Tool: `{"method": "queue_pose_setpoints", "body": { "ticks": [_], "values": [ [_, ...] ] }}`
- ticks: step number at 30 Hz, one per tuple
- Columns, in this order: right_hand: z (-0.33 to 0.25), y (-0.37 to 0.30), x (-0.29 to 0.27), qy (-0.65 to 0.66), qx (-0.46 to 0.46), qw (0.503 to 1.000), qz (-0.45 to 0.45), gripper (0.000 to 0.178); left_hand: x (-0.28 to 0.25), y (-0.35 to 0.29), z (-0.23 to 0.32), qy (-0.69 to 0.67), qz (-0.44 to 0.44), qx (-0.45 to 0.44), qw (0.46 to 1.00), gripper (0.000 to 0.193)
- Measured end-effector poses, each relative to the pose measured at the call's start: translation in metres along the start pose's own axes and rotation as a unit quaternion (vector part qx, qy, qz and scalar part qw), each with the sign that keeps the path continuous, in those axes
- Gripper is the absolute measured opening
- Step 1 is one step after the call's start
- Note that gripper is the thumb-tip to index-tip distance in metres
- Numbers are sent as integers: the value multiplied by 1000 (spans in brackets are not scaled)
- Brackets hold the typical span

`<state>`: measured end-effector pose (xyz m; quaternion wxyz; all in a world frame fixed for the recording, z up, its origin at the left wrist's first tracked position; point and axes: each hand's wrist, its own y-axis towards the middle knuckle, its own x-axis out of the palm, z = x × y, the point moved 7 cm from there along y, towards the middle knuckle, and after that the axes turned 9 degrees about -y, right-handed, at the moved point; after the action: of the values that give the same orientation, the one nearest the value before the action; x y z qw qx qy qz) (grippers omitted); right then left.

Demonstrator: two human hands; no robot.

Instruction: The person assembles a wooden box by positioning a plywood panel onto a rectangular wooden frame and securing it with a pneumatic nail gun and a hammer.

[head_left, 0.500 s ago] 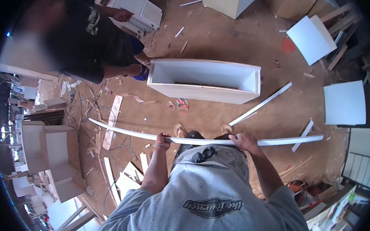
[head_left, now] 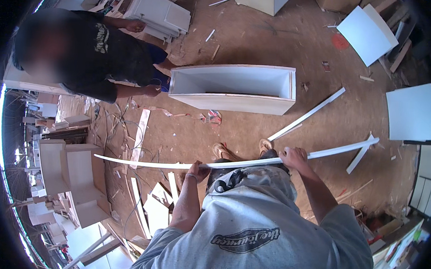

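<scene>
A long, thin white strip [head_left: 243, 163] stretches crosswise in front of my waist, its right end higher in the picture than its left. My left hand [head_left: 199, 171] is closed around it left of the middle. Farther right, my right hand [head_left: 294, 158] grips the same strip, fingers wrapped over it. Beyond the strip a long white box-shaped cabinet [head_left: 232, 102] lies on the ground, its hollow side facing up. Both hands are apart from the cabinet.
At the left stands a person in dark clothes [head_left: 126, 55], beside the cabinet. Another white strip [head_left: 308, 113] lies on the dirt floor near my right foot. White panels [head_left: 367, 35] lean at the right, and an unfinished shelf unit [head_left: 81, 185] stands at the left.
The strip has tilted, its right end rising and its left end dropping, with both hands still on it. The view has shifted slightly. The other person's lower hand sits a little lower.
</scene>
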<state>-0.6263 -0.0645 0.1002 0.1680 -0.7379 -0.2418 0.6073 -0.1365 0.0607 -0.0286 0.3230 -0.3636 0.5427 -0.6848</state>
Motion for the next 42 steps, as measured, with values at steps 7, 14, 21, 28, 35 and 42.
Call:
{"method": "queue_pose_setpoints", "body": {
  "ticks": [7,14,21,28,35,42],
  "values": [
    [-3,-3,8,26,48,998,-13,41,-4,-19,3,-18,-16,1,1000,36],
    [-47,-21,11,-2,82,996,-18,40,-50,13,31,-58,-66,-51,995,33],
    [-76,-55,42,-4,107,992,-64,42,-81,16,30,-51,-149,-51,986,35],
    [-101,-88,53,8,126,992,-16,37,-107,33,29,-113,-102,-48,987,33],
    [-147,-110,44,3,128,992,25,35,-140,60,38,-99,-51,-45,993,34],
    [-142,-117,43,-6,147,989,16,35,-138,59,23,-24,-49,-51,997,33]
  ]
}}
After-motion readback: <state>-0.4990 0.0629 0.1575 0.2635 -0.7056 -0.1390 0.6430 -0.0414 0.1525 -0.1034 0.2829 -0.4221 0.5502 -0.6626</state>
